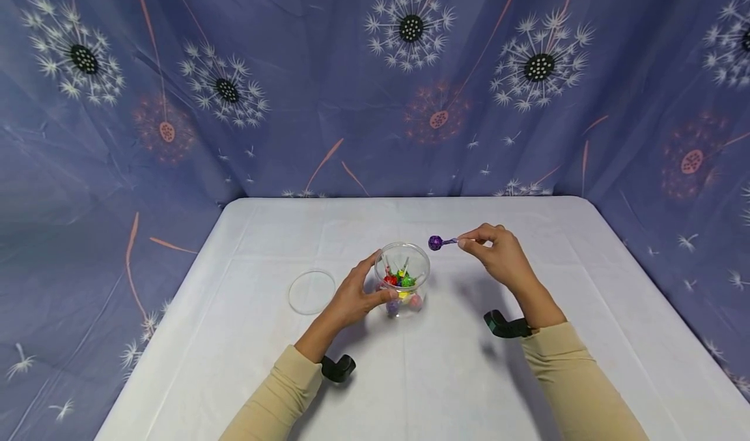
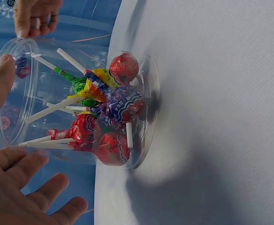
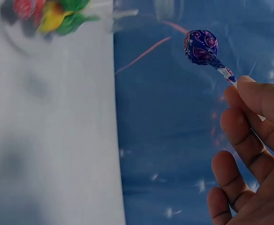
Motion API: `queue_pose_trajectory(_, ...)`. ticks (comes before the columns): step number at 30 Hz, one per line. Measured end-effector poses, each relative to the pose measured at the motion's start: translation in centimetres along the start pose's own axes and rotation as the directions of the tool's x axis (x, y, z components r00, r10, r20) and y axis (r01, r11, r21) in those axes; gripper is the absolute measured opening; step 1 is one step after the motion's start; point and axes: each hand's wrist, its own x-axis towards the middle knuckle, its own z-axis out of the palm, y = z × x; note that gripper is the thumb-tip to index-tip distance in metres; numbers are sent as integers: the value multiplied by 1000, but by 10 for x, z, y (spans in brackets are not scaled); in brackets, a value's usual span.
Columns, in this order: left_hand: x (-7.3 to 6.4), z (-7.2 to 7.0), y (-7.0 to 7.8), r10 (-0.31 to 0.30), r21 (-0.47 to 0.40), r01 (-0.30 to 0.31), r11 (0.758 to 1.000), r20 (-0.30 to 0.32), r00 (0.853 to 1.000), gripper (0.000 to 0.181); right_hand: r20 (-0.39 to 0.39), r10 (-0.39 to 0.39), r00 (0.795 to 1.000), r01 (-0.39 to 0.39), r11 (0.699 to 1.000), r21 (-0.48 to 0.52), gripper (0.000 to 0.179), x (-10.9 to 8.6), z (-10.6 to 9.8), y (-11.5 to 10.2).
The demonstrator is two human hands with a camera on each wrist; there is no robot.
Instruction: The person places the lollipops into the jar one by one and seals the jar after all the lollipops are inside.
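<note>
A clear plastic jar [image 1: 402,265] stands on the table with several wrapped lollipops inside, red, green, yellow and purple. My left hand [image 1: 355,296] grips its left side near the rim, thumb at the front and fingers behind. Between thumb and forefinger, my right hand [image 1: 498,252] pinches the stick of a purple lollipop [image 1: 435,242], holding it in the air just right of the jar's mouth. In the right wrist view the purple lollipop [image 3: 201,47] points away from the fingertips. White sticks [image 2: 52,110] lean up inside the jar in the left wrist view.
A round clear lid [image 1: 312,292] lies flat on the white-covered table [image 1: 258,232], left of the jar. Behind the table hangs a blue curtain [image 1: 328,102] with a dandelion pattern. A dark wrist camera [image 1: 338,368] sits on each forearm.
</note>
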Motion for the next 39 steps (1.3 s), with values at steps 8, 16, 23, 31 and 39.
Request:
queue_pose_trajectory(8,1,1,-1,-5,-4,5,1000,-1,1000,89,37,-59,998,57,997,60,17,3,9,-26)
queue_pose_trajectory(16,1,1,0,-15,-15,15,1000,4,1000,88,68,-156,985,155,988,19,10,6,26,-42)
queue_pose_trajectory(23,0,1,0,-8,-25,8,1000,7,1000,88,111,-199,974,201,980,-6,9,7,39,-51)
queue_pose_trajectory(31,-1,0,0,15,-23,-15,1000,3,1000,88,130,-223,966,229,973,-28,7,8,51,-57)
queue_pose_trajectory(39,0,0,-2,-3,-7,3,1000,8,1000,88,115,-287,951,300,947,-117,6,10,62,-60)
